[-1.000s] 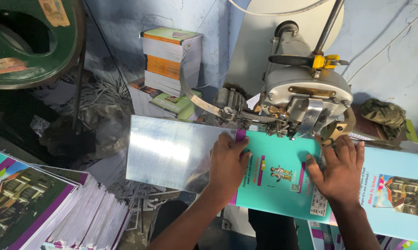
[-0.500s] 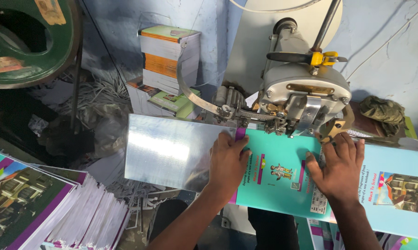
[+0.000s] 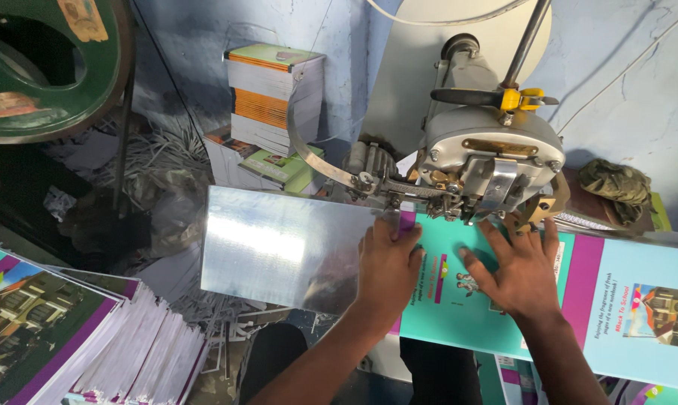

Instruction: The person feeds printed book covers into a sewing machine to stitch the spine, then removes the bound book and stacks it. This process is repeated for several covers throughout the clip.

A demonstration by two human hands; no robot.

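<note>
Lying flat under the stitching machine (image 3: 489,161), the teal notebook cover (image 3: 459,300) is pressed down by both hands, its long axis running left to right. The left hand (image 3: 387,270) and right hand (image 3: 523,274) are spread open, palms down, gripping nothing.

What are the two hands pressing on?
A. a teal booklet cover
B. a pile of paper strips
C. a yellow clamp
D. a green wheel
A: both the left hand and the right hand lie flat on the teal booklet cover, just below the stitching machine.
</note>
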